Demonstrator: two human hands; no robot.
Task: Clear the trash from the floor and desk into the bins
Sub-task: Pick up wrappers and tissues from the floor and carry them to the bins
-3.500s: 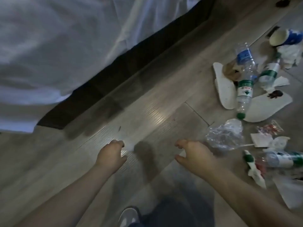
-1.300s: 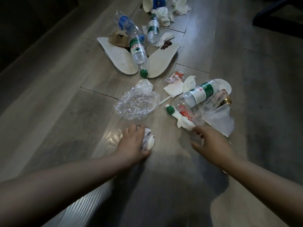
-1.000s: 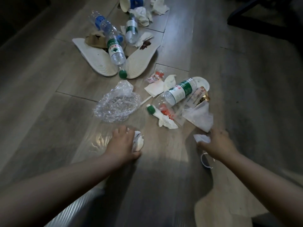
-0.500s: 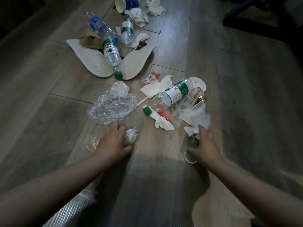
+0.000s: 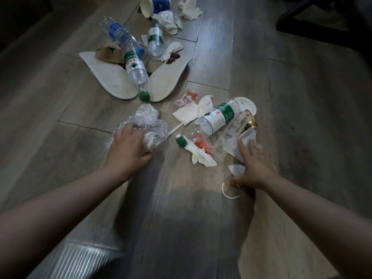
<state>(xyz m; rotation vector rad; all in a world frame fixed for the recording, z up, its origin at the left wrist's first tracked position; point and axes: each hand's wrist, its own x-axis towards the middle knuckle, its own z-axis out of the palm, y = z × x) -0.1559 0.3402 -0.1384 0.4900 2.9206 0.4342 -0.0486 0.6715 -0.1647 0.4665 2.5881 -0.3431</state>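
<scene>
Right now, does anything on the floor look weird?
Yes. Two white ribbed shoe soles lie among the rubbish on the grey wooden floor, a clear plastic bottle with a green cap between them, and the right-hand one has a dark brown smear.

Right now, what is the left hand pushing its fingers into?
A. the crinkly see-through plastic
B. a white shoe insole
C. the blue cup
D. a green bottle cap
A: the left hand has its fingers in the crumpled clear plastic while gripping a white tissue wad. The blue cup lies far beyond it.
</scene>
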